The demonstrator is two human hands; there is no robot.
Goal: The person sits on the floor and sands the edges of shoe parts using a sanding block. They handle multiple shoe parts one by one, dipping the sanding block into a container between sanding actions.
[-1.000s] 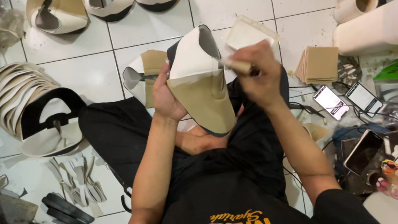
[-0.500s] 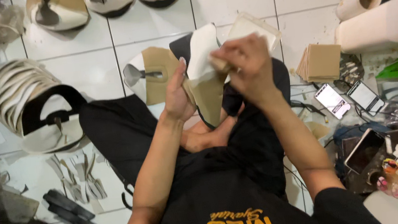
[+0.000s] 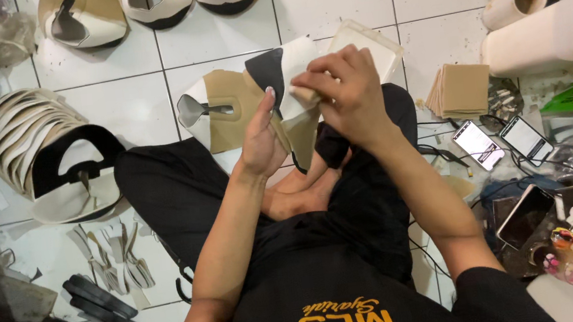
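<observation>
Seated person, cross-legged on white tiled floor [image 3: 354,0]. Left hand [image 3: 260,142] and right hand [image 3: 345,92] both grip a tan, black and white shoe upper [image 3: 284,74] above the lap. Second upper [image 3: 218,111] just beside it. Stack of uppers [image 3: 30,152] at left; tan squares [image 3: 460,89] and three phones [image 3: 480,144] at right.

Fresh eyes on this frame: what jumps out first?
Dead centre, the left hand and right hand hold a tan, white and black shoe upper piece above the person's crossed legs. To the left on the white tiled floor lies a fanned stack of similar uppers, with three more uppers lined along the top edge. On the right sit two lit phones amid cables and clutter.
</observation>
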